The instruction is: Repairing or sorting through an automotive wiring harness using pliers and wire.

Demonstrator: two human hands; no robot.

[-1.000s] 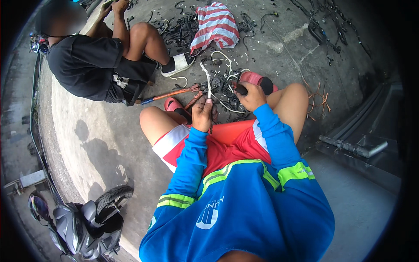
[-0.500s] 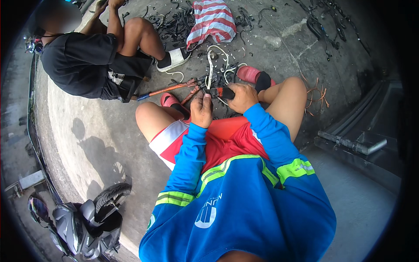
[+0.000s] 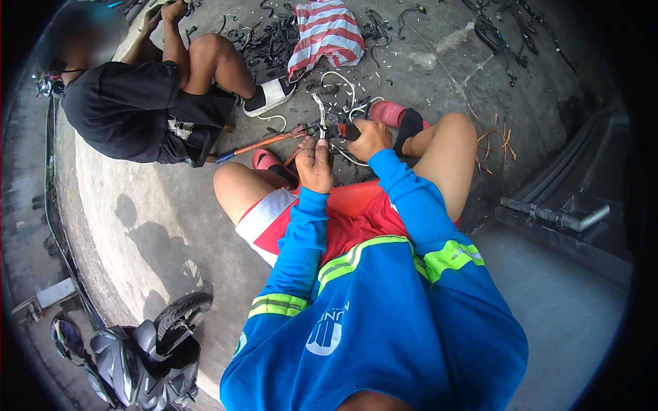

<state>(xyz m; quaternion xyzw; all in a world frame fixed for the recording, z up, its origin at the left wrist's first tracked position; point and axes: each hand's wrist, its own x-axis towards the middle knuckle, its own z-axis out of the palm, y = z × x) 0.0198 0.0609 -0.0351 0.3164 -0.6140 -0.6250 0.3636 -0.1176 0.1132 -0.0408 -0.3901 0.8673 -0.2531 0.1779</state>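
Observation:
My left hand [image 3: 314,159] is closed on a white cable [image 3: 319,111], whose end stands up past my fingers. Just right of it, my right hand [image 3: 371,140] grips a dark-handled hand tool [image 3: 346,131] with red on it; its working end is hard to make out. Black and white wire pieces [image 3: 340,116] lie on the concrete beyond my hands. A long cutter [image 3: 263,142] with orange handles and a blue grip lies to the left, reaching toward the wires. I sit on something red [image 3: 352,194] between my bent legs.
A person [image 3: 123,111] in dark clothes sits at upper left. A striped red-and-white sack [image 3: 327,33] lies amid scattered cable pieces [image 3: 252,42]. Cable harnesses [image 3: 491,39] and copper wire [image 3: 495,140] are on the right, near a dark metal structure [image 3: 556,220]. A scooter [image 3: 126,359] stands at lower left.
My right hand and its tool moved in toward my left hand and the cable, then a little farther forward. My left hand has risen slightly in the picture with the cable.

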